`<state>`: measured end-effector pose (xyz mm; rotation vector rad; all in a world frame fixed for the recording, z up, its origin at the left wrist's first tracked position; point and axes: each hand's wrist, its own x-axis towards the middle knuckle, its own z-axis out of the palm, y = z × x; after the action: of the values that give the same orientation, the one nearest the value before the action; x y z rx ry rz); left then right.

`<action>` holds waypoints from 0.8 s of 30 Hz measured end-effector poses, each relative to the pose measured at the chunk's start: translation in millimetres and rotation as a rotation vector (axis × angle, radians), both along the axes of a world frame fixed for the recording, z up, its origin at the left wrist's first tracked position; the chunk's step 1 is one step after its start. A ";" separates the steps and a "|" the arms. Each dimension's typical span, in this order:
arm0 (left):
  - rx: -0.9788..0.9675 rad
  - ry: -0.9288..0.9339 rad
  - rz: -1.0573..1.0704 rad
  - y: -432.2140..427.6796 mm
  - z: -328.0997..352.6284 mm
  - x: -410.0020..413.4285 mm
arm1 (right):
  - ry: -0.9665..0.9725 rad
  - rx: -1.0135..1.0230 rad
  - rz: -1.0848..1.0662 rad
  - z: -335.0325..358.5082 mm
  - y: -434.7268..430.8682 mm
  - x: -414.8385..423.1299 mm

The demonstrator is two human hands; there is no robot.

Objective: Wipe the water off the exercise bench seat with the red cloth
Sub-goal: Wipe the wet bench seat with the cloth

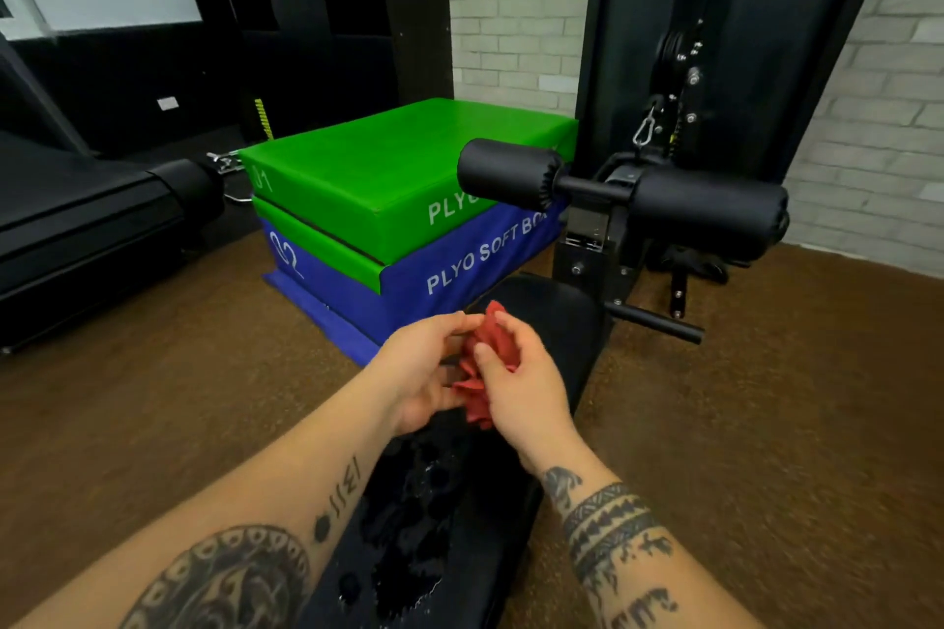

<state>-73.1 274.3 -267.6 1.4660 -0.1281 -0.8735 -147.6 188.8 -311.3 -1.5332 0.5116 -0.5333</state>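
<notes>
The left grip [424,365] pinches the upper edge of the red cloth [489,338] with curled fingers. The right grip [523,386] curls thumb and fingers round its crumpled middle. The cloth is bunched between them over the black bench [554,317]; whether its lower end touches the seat cannot be told. Water [408,493] lies in beads and puddles on the seat nearer the person, below the wrists. Beyond the bench are black padded rollers [710,204], and to the left a green plyo box [388,169] sits on a blue one [459,289] on the brown floor [153,404].
</notes>
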 end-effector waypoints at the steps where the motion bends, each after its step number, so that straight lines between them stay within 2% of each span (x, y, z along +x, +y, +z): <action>1: 0.017 0.005 -0.050 8.8 0.7 2.8 | -0.002 -0.024 -0.054 -1.4 -6.7 -2.2; 3: 0.133 -0.115 -0.070 30.1 -2.1 16.1 | 0.019 -0.086 -0.159 -2.2 -22.0 -6.9; 5: 0.297 -0.334 0.026 58.3 -9.3 28.5 | 0.130 -0.185 -0.227 -4.2 -36.9 -12.6; 7: 0.583 -0.596 0.059 90.4 -23.3 42.3 | 0.306 -0.405 -0.230 -7.0 -43.7 -17.6; 9: 0.859 -0.670 -0.035 120.2 -39.0 50.7 | 0.486 -0.644 -0.150 -14.6 -45.7 -17.9; 10: 0.896 -0.627 -0.089 131.1 -46.3 52.7 | 0.555 -0.740 -0.098 -17.1 -43.5 -15.5; 13: 0.680 -0.420 -0.147 143.6 -65.2 47.1 | 0.661 -0.865 0.003 -30.6 -36.5 -1.9; 15: 0.573 -0.378 -0.129 140.6 -73.8 40.0 | 0.690 -0.883 0.012 -37.9 -37.0 8.5; 19: 0.545 -0.418 -0.053 132.0 -85.7 39.3 | 0.675 -0.983 0.024 -42.8 -35.9 24.8; 24: 0.611 -0.474 -0.041 132.0 -98.7 48.2 | 0.594 -1.084 0.088 -48.5 -29.3 52.2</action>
<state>-25.0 406.2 -366.3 2.2378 -0.2589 -0.6027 -95.3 159.5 -359.9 -2.7783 0.6361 -0.2624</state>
